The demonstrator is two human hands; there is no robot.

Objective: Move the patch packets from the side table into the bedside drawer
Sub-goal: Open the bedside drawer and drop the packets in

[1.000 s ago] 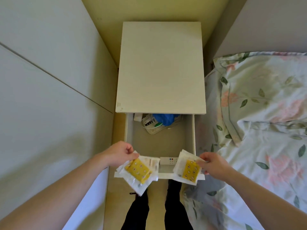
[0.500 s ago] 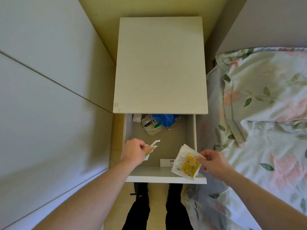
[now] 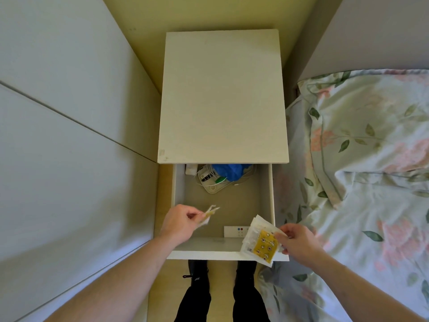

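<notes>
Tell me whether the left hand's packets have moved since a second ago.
Yes. The left hand carried its packets from the drawer front panel forward, over the open drawer's inside.

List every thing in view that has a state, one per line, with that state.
Drawer: pulled open under the side table top.
Side table top: bare.
Left hand: over the drawer, pinching a packet.
Left packet: held edge-on, not yet set down.
Right hand: at the drawer's front right corner, gripping packets.
Right packets: held flat, yellow face up.
Blue bag: lying at the drawer's back.
</notes>
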